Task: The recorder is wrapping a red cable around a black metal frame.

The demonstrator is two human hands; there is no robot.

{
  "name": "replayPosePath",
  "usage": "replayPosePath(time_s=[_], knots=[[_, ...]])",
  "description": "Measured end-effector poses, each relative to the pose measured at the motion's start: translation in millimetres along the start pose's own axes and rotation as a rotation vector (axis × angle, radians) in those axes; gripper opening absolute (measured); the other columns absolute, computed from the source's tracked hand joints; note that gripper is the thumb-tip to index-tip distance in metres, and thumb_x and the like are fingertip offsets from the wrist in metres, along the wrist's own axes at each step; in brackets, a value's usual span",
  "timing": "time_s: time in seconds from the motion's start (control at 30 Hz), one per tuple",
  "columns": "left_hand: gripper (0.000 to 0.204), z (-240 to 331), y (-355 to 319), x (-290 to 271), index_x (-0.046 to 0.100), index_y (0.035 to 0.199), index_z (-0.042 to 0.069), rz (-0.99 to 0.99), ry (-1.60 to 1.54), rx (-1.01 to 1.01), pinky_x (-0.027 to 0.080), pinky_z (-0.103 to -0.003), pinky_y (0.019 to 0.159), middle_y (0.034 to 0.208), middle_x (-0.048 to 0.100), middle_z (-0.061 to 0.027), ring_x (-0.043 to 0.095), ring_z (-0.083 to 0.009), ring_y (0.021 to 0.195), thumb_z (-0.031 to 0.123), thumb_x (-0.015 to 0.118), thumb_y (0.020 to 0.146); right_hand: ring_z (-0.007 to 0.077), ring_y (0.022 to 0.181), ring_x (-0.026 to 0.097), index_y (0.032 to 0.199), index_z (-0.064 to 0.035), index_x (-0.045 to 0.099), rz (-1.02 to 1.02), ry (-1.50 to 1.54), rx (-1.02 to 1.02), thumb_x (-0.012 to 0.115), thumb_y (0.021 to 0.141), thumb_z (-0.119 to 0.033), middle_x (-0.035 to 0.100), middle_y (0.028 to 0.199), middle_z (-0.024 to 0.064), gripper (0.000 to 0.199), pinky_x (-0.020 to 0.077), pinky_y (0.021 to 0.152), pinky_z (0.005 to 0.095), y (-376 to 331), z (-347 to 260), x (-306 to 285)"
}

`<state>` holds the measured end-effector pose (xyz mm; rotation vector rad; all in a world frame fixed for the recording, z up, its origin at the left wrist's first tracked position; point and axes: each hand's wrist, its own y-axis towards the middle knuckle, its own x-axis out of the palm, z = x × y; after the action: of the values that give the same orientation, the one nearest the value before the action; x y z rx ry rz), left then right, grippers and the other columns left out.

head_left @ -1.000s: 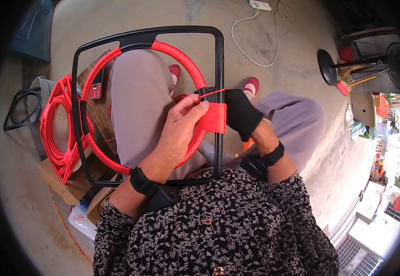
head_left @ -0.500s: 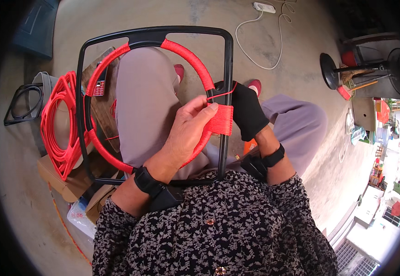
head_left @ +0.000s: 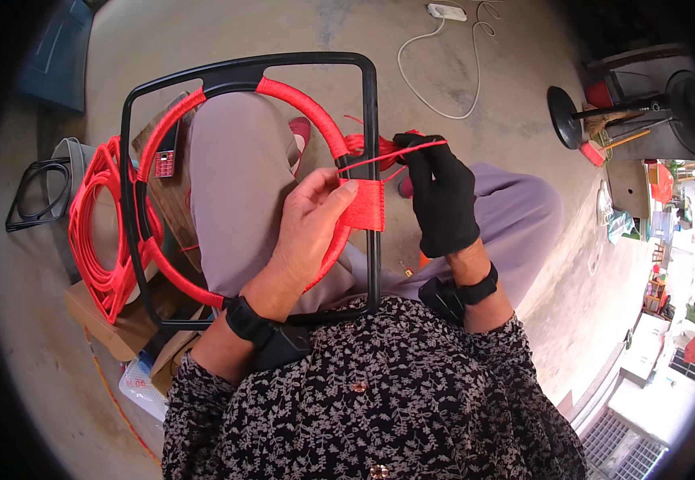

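Observation:
A black square frame (head_left: 370, 104) with a round ring inside rests over my lap, and tight red cord winding (head_left: 303, 104) covers much of the ring. My bare left hand (head_left: 303, 232) is closed on the ring's right side, thumb against a wide red-wrapped block (head_left: 369, 204) that joins ring to frame. Just right of the frame, my black-gloved right hand (head_left: 446, 200) pinches a red cord (head_left: 403, 151) stretched taut from the ring. A loose bundle of red cord (head_left: 385, 144) shows behind the frame's right bar, near the gloved fingertips.
Several red-wrapped frames (head_left: 95, 232) are stacked on a cardboard box (head_left: 111, 320) at left, with a bare black frame (head_left: 43, 192) beyond. A red phone (head_left: 165, 163) lies on a wooden stool (head_left: 175, 212). A white power strip (head_left: 446, 12) with its cable lies on the far floor.
My right hand has drawn back to the right from behind the frame's bar, pulling the cord out straight. The cord bundle has come into sight. My left hand keeps its hold.

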<state>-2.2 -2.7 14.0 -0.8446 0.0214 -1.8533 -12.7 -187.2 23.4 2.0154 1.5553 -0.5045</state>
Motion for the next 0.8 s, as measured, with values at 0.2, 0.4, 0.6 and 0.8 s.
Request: replayPosePath(time_s=[0.2, 0.4, 0.6, 0.8], knots=[[0.031, 11.1, 1.4, 12.3, 0.050, 0.121, -0.002, -0.015, 0.067, 0.192, 0.050, -0.027, 0.083, 0.106, 0.061, -0.0069, 0.060, -0.0131, 0.094, 0.006, 0.054, 0.091, 0.0265, 0.074, 0.067, 0.100, -0.0029, 0.060, -0.147, 0.214, 0.053, 0.058, 0.090, -0.011, 0.067, 0.082, 0.0137, 0.013, 0.0493, 0.062, 0.0322, -8.9, -6.5, -12.8], [0.028, 6.8, 2.9, 7.6, 0.051, 0.119, -0.004, -0.136, -0.028, 0.021, 0.052, -0.030, 0.084, 0.107, 0.061, -0.0097, 0.062, -0.0160, 0.093, 0.001, 0.050, 0.092, 0.0233, 0.065, 0.067, 0.099, -0.0040, 0.059, -0.057, -0.120, 0.022, 0.061, 0.088, -0.015, 0.066, 0.078, 0.0139, 0.016, 0.0508, 0.059, 0.0329, -10.5, -2.5, -15.1], [0.028, 4.5, 1.7, 4.2, 0.050, 0.120, -0.004, -0.158, -0.132, -0.014, 0.052, -0.032, 0.084, 0.109, 0.061, -0.0113, 0.063, -0.0181, 0.093, 0.001, 0.050, 0.092, 0.0178, 0.070, 0.067, 0.115, -0.0071, 0.057, -0.322, 0.173, 0.404, 0.066, 0.083, -0.013, 0.068, 0.080, 0.0094, 0.033, 0.0531, 0.063, 0.0308, -15.7, 2.9, -14.3], [0.031, 10.7, 0.4, 7.6, 0.048, 0.122, -0.004, -0.195, -0.189, -0.046, 0.051, -0.034, 0.084, 0.110, 0.060, -0.0120, 0.063, -0.0197, 0.092, 0.003, 0.051, 0.092, 0.0178, 0.082, 0.067, 0.125, -0.0079, 0.049, -0.023, 0.403, 0.141, 0.068, 0.078, -0.005, 0.068, 0.099, 0.0080, 0.051, 0.0535, 0.072, 0.0297, -8.6, 40.4, 7.3]])
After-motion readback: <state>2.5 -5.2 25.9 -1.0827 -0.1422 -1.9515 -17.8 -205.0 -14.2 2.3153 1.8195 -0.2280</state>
